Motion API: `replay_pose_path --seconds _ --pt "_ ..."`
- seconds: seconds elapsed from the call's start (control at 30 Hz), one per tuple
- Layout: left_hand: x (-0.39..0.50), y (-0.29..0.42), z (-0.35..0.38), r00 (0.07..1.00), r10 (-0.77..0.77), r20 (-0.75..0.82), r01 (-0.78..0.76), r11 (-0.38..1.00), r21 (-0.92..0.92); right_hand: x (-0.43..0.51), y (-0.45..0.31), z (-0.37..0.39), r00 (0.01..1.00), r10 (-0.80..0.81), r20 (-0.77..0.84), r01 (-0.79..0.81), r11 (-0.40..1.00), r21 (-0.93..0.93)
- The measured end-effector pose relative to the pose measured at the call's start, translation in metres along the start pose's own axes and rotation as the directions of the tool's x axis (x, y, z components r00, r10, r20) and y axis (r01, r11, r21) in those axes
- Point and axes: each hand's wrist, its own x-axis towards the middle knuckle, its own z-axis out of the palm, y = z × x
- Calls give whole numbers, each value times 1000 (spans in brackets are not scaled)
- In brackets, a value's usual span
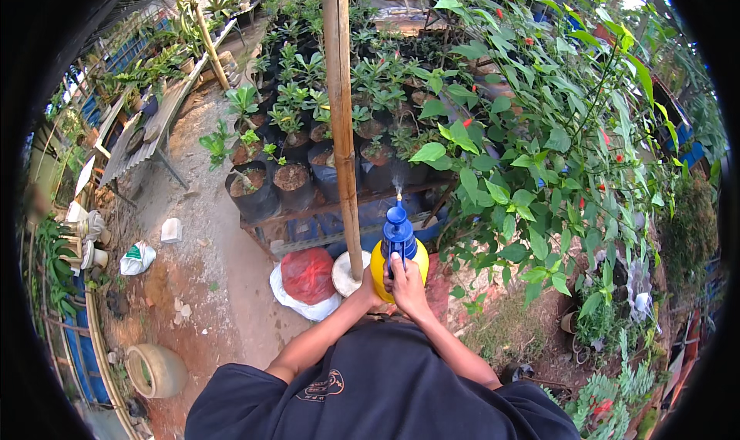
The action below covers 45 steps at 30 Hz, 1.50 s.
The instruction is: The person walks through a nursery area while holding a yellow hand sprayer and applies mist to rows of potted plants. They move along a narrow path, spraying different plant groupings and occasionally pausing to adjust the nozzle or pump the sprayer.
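A yellow pressure sprayer (422, 262) with a blue pump head is held upright in front of my body. My right hand (406, 281) grips its blue handle, thumb on top near the trigger. Low on the left side of the yellow bottle, my left hand (373, 290) supports it, its fingers partly hidden. A fine mist (398, 174) leaves the brass nozzle (399, 196) towards potted plants. Those plants (289, 116) stand in black grow bags (254, 197) on a low bench just beyond the sprayer.
A bamboo pole (341, 122) rises just left of the sprayer from a round white base (345, 275). Beside it lies a red plastic bag (306, 275) on a white sack. A leafy shrub (532, 151) with red flowers crowds the right. A ceramic pot (165, 370) lies lower left.
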Motion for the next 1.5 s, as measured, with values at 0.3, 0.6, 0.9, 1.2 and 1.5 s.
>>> replay_pose_path --seconds 0.3,0.6,0.9,1.2,1.5 --pt "-9 -8 -31 993 -110 -42 110 994 -10 -8 20 -5 983 175 -49 -168 977 133" --pt "4 -24 -53 979 -133 152 133 991 6 -28 17 -3 968 167 -185 -137 977 167" --pt "11 -28 -32 989 -145 35 141 985 98 -31 17 -10 969 101 -225 -73 988 133" --pt "27 -25 -36 983 -183 7 178 966 187 -28 15 -18 971 82 -223 -54 990 128" --pt "37 -33 -37 987 -103 -126 134 954 267 -28 14 -23 973 45 -227 -19 993 117"
